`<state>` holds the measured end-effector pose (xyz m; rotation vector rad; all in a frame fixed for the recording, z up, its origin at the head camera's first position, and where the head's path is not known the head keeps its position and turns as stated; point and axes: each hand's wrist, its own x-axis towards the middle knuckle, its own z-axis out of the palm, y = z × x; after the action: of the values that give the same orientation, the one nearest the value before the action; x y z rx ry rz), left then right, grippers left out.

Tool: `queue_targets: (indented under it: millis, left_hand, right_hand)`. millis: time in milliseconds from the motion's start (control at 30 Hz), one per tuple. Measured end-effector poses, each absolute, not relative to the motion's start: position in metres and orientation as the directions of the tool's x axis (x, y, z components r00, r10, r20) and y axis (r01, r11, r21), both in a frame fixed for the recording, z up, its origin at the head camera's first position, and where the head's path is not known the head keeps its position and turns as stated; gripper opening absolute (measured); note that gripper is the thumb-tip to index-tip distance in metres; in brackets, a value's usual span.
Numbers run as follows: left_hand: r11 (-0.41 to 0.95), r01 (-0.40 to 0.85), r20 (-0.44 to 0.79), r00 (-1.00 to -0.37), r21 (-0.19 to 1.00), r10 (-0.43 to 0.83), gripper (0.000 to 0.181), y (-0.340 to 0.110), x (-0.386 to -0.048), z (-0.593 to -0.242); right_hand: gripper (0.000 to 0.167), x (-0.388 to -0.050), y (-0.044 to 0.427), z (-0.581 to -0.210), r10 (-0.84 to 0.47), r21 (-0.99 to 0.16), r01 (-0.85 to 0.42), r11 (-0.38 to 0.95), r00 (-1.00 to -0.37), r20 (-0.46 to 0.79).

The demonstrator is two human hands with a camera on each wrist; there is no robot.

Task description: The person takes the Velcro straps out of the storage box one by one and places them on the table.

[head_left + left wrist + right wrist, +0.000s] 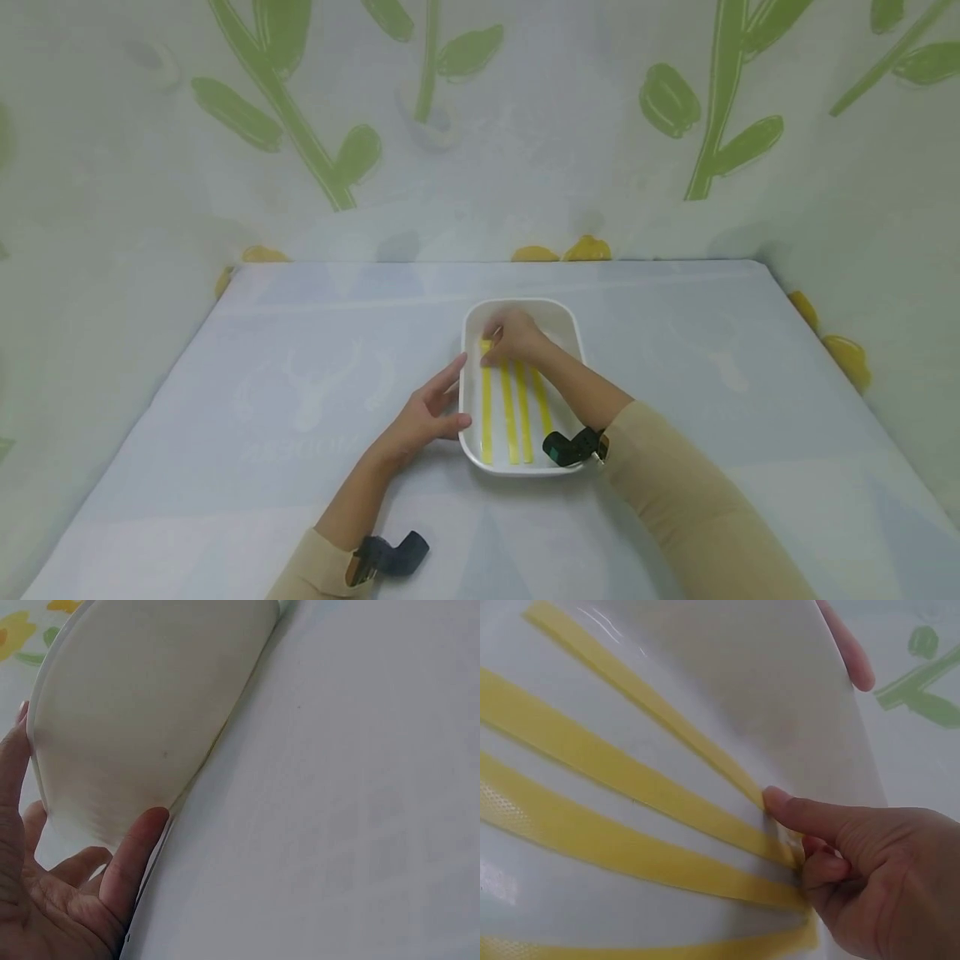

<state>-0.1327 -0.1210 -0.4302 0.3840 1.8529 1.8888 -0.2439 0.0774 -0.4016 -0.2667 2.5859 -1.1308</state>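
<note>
Pinching the far end of the leftmost yellow strip (487, 408), my right hand (516, 337) is inside the white tray (553, 315); my left hand (422, 418), fingers spread, steadies its side. I judge I'm aligning the strip; next calls for setting it straight before letting go.

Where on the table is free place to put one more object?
The table is bare left of the left hand, right of the right sleeve, and between the white tray and the patterned wall. Crowded: inside the tray, where the right hand works over yellow strips.
</note>
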Motion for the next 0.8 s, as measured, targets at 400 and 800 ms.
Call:
queue_targets:
  millis: [400,800]
  left_hand:
    - [-0.004,-0.139,-0.117,-0.853,0.99,0.509,0.086,-0.1226,-0.1315,-0.4292]
    - [0.006,-0.131,-0.116,-0.853,0.991,0.51,0.087,-0.1233,-0.1318,-0.4292]
  right_hand:
    - [0.047,-0.245,0.0757,-0.3985,-0.332,-0.717,-0.101,0.69,-0.924,-0.189]
    - [0.031,-0.2441,0.0735,-0.3977,-0.41,-0.669,-0.171,0.724,-0.886,-0.217]
